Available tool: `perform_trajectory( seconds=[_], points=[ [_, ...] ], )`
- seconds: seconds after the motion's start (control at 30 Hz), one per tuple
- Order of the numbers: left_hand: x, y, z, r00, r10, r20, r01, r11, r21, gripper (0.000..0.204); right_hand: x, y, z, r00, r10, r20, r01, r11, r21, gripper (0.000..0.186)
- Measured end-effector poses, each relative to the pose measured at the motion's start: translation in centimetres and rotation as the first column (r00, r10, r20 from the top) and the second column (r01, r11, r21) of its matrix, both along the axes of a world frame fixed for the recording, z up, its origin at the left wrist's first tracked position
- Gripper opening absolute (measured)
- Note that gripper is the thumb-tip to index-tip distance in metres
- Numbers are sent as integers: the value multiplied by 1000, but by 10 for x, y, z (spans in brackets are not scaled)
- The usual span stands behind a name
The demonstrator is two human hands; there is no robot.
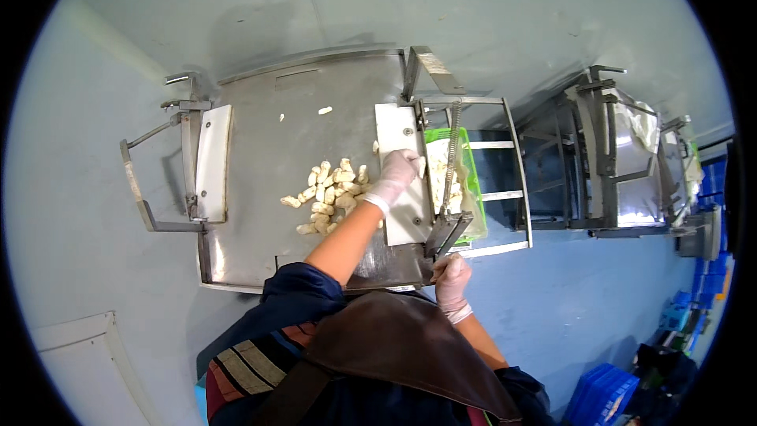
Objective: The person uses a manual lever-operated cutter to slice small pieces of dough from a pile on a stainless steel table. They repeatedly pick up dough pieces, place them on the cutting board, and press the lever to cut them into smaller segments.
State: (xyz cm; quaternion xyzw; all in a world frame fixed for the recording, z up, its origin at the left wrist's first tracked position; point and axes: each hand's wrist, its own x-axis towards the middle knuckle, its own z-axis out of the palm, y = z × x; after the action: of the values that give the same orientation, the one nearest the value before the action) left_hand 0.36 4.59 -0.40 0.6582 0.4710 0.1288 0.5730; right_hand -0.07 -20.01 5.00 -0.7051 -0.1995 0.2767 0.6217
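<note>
My left hand (pixel 400 170), in a thin pale glove, is over the white board (pixel 404 217) at the right edge of the steel table. Its closed fingers pinch a small cream-coloured piece (pixel 422 166), beside the metal cutter frame with a coiled spring (pixel 453 150). Gloved too, my right hand (pixel 452 280) is closed in a fist at the near end of the cutter's metal lever (pixel 448 235). Left of the board lies a heap of cream, knobbly pieces (pixel 325 193) with brownish patches; my left forearm hides part of it.
Two small white scraps, one of them a sliver (pixel 325 110), lie farther back on the steel table (pixel 268 134). A green crate (pixel 473 177) with a liner and pale pieces stands right of the cutter. Another white board (pixel 214 162) with a metal frame is at the left edge. Blue crates (pixel 601 394) stand lower right.
</note>
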Motion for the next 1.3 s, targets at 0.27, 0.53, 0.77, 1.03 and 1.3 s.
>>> perform_trajectory(
  seconds=[0.27,0.53,0.77,1.03,1.3],
  points=[
    [7,-14,-25,962,210,175,-221,974,45,17,-1,0,3,1000,9,-1,-9,999,-50,58],
    [8,-10,-2,986,148,81,-158,977,142,15,10,29,80,996,-33,-83,22,991,-130,44],
    [9,-10,-10,990,134,-45,-111,932,345,8,13,33,92,994,-19,-109,0,985,-171,45],
    [8,-10,-16,987,132,94,-138,989,61,7,5,13,45,993,-22,-113,7,991,-131,46],
    [6,-12,-17,993,104,58,-109,989,101,8,-2,4,23,999,-29,-41,28,999,-23,46]
  ],
)
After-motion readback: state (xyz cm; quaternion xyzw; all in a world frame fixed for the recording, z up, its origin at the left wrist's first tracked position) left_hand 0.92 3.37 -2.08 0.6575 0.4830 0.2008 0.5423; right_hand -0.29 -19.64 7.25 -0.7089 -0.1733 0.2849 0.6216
